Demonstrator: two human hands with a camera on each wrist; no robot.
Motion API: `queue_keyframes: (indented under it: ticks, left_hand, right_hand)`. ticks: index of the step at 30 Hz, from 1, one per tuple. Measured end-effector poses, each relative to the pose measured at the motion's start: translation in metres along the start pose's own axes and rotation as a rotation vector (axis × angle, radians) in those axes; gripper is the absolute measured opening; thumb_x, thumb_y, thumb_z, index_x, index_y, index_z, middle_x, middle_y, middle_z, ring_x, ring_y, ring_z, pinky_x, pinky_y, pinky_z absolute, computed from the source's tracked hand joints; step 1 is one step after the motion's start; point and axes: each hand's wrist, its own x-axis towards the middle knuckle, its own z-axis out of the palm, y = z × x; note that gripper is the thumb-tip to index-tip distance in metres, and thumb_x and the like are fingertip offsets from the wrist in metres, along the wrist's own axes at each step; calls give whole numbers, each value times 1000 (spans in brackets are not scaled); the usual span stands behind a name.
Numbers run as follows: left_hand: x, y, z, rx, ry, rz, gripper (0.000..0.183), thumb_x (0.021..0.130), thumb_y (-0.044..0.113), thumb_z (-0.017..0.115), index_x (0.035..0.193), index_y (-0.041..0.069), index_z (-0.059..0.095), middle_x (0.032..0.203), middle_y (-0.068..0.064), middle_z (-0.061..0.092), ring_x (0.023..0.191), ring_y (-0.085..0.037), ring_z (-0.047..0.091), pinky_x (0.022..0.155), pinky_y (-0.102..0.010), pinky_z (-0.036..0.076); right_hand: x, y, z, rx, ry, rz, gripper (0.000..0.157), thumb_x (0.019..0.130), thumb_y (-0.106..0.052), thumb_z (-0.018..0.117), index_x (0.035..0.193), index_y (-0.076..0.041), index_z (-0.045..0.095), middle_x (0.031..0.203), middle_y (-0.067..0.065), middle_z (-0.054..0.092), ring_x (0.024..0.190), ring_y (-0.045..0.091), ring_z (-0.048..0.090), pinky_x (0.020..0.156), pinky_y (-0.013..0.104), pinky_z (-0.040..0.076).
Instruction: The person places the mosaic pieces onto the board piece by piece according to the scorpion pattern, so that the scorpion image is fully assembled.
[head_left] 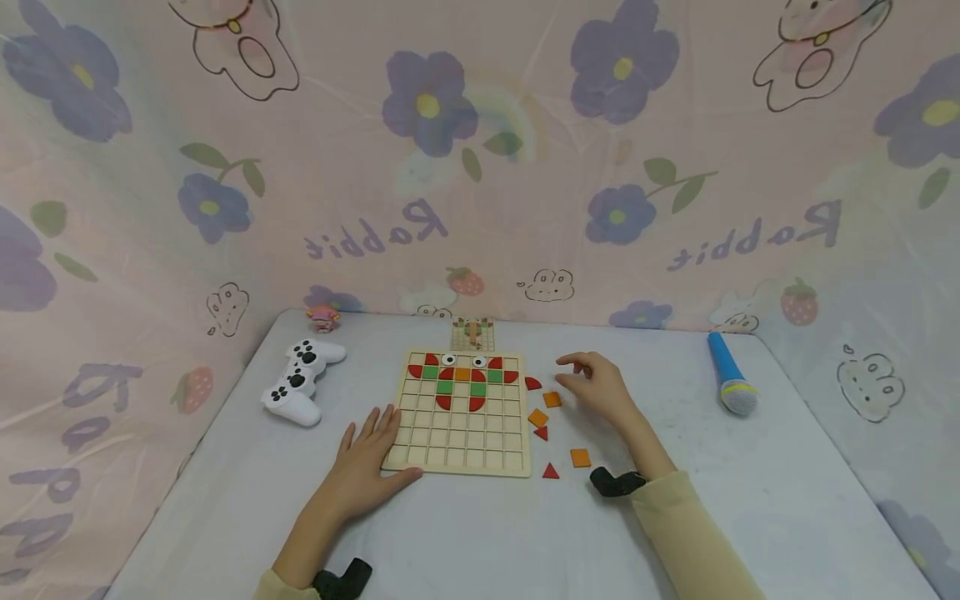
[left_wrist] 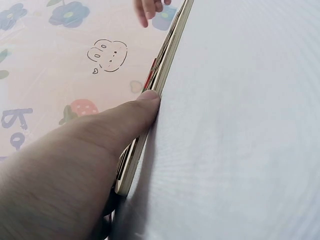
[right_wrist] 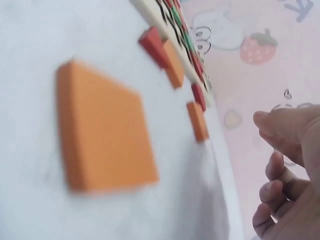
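A wooden grid board (head_left: 465, 442) lies in the middle of the table, with red, green and orange pieces and two round eye pieces set in its upper rows. My left hand (head_left: 365, 467) rests at the board's left side with fingers spread; in the left wrist view its thumb (left_wrist: 125, 115) touches the near edge. Right of the board, my right hand (head_left: 600, 387) is held above the table, its fingers loosely bent around nothing. Nearest to it are an orange square (head_left: 552, 400) and a red quarter-round piece (head_left: 533, 383). Another orange square (right_wrist: 110, 135) looms large in the right wrist view.
Further loose pieces lie right of the board, among them a red triangle (head_left: 551, 472). A small pattern card (head_left: 474, 335) stands behind the board. To the left are a white game controller (head_left: 300, 383) and a pink figurine (head_left: 323, 318). A blue toy microphone (head_left: 731, 375) lies at right.
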Motion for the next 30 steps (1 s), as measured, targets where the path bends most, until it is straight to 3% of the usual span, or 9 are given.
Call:
queue_keyframes:
  ticks: [8, 14, 20, 30]
  left_hand:
    - [0, -1, 0, 7, -2, 0, 106, 95, 64, 68, 167, 2, 23, 175, -16, 17, 164, -40, 7, 128, -68, -1]
    - [0, -1, 0, 1, 3, 4, 106, 95, 64, 68, 167, 1, 23, 175, -17, 18, 164, -41, 8, 128, -69, 0]
    - [1, -1, 0, -5, 3, 9, 106, 95, 64, 68, 167, 2, 23, 175, -16, 18, 164, -40, 8, 128, -68, -1]
    - [2, -3, 2, 6, -11, -2, 106, 95, 66, 67, 168, 3, 22, 176, -15, 16, 164, -39, 7, 128, -68, -1]
  right_hand:
    - [-13, 22, 0, 54, -52, -7, 31, 96, -21, 80, 124, -8, 78, 96, 6, 60, 86, 22, 50, 72, 31, 42]
    - [-18, 33, 7, 89, -73, -29, 30, 95, -22, 81, 124, -14, 78, 109, 6, 68, 96, 23, 55, 85, 36, 48]
    - [-22, 41, 11, 39, -80, -75, 30, 93, -21, 83, 123, -17, 79, 112, 1, 70, 101, 19, 59, 92, 39, 51]
    - [-23, 40, 15, -29, -80, -171, 26, 94, -16, 82, 120, -15, 80, 107, 0, 68, 96, 17, 57, 89, 39, 50]
